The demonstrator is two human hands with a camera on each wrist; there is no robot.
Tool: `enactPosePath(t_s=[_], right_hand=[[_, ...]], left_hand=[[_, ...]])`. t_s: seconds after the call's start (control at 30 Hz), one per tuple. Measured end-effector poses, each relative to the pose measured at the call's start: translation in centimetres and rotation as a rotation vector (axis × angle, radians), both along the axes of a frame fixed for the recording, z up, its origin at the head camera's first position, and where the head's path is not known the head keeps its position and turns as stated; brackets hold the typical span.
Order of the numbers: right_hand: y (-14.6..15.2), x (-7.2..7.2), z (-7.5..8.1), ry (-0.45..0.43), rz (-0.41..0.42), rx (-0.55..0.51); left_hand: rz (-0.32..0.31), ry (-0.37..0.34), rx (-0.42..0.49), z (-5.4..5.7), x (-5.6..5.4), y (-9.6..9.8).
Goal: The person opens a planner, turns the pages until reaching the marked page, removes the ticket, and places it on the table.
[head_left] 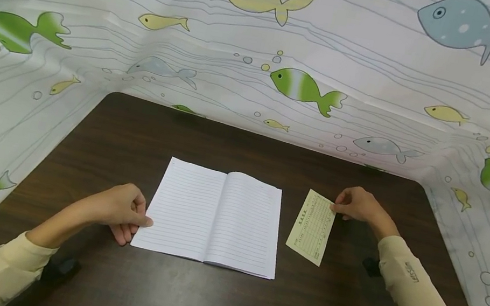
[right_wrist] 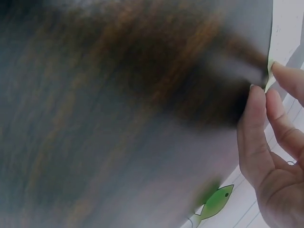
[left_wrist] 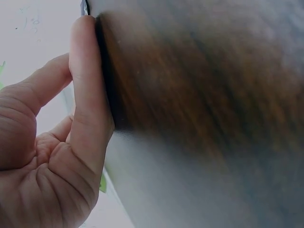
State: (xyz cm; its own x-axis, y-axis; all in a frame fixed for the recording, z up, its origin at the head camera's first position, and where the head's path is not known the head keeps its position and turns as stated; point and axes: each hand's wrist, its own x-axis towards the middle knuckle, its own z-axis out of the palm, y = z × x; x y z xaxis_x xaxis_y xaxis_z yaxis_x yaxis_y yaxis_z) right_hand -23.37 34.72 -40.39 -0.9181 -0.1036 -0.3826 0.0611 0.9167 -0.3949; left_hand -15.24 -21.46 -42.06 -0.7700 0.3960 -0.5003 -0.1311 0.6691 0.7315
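An open lined notebook (head_left: 181, 207) lies on the dark wooden table, its right-hand pages bulging up slightly near the spine. At its left edge is my left hand (head_left: 124, 211), thumb over the page and the other fingers curled at the edge. The left wrist view shows this hand (left_wrist: 66, 123) from the side, the index finger low along the tabletop. My right hand (head_left: 356, 204) pinches the upper right edge of a pale yellow-green printed form (head_left: 312, 228) with a ruled table on it. In the right wrist view, the thumb and fingertips (right_wrist: 259, 97) meet at the paper's edge.
The brown table (head_left: 219, 301) extends around the notebook and the form. A white sheet printed with fish (head_left: 303, 85) stands along its back and both sides. A dark band (head_left: 62, 269) sits below the left sleeve, another dark piece (head_left: 371, 266) beside the right cuff.
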Motion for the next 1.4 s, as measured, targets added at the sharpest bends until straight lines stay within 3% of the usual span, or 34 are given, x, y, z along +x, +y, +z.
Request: enactPosePath(t_s=[0.23,0.37,0.47,0.53,0.77,1.0,1.23,1.4], right_hand=[[0.8,0.7,0.1,-0.022,-0.085,-0.108],[1.5,1.4,0.9,-0.069,-0.109,-0.062],[2.2,1.9,1.4,-0.099,-0.117,0.014],[2.8,2.3,1.7,-0.112,-0.115,0.056],[4.2,3.8,1.9,-0.103,-0.098,0.123],[3.4,4.1,1.6,-0.018,-0.043,0.152],[-1.8,4.5,1.1,0.131,-0.031,0.094],[-5.6,4.4,1.1,0.148,0.018,0.02]], left_hand=[[0.035,0.039,-0.044,0.6,0.5,0.7],[0.062,0.177,-0.15,1.3,0.4,1.0],[0.079,0.297,-0.236,1.8,-0.3,1.0],[0.082,0.334,-0.255,1.8,-0.8,1.1],[0.097,0.279,-0.193,1.0,-2.5,2.6],[0.164,0.175,-0.145,1.8,-3.6,3.7],[0.176,0.161,-0.163,1.6,-3.9,3.9],[0.17,0.174,-0.163,1.7,-3.9,4.3]])
